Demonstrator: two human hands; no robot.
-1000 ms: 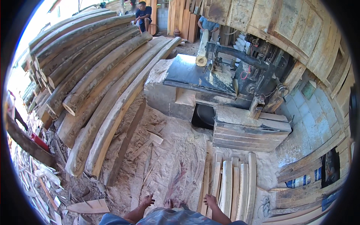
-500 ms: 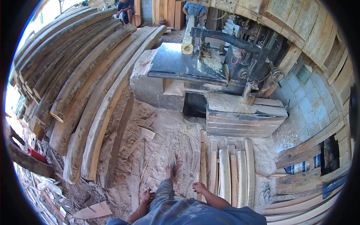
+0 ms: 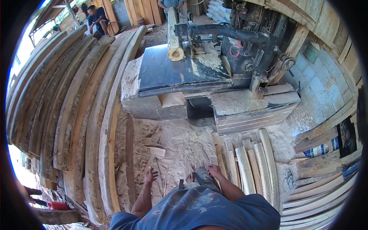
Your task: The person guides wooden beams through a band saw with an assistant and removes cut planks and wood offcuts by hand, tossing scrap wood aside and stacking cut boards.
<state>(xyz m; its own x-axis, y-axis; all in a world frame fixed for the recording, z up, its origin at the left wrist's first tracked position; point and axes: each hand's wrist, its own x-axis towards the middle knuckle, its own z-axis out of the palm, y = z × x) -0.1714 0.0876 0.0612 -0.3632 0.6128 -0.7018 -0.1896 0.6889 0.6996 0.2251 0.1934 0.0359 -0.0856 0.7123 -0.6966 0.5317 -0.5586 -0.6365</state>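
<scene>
My left hand (image 3: 150,176) hangs in the air over the sawdust-covered ground, fingers spread and holding nothing. Close to my trouser leg is my right hand (image 3: 214,171), its fingers curled in, with nothing seen in them. Ahead, a squared log (image 3: 175,51) lies on the dark metal table (image 3: 157,71) of a large sawing machine (image 3: 245,57), its cut end toward me. Behind the log's far end stands a co-worker in a blue shirt (image 3: 168,4). Nearest to my right hand are several sawn timbers (image 3: 245,170) laid on the ground.
Long curved logs (image 3: 105,126) are stacked at left. A plank-sided block (image 3: 255,113) adjoins the machine. Wood scraps (image 3: 156,151) lie on the sawdust. More curved boards (image 3: 314,203) are stacked at lower right, near sandals (image 3: 288,179). Another person (image 3: 97,19) sits at the far left.
My view has shifted, and the machine sits further left in it. My left hand has spread its fingers and reaches further forward. My right hand has also come forward. The log remains on the table.
</scene>
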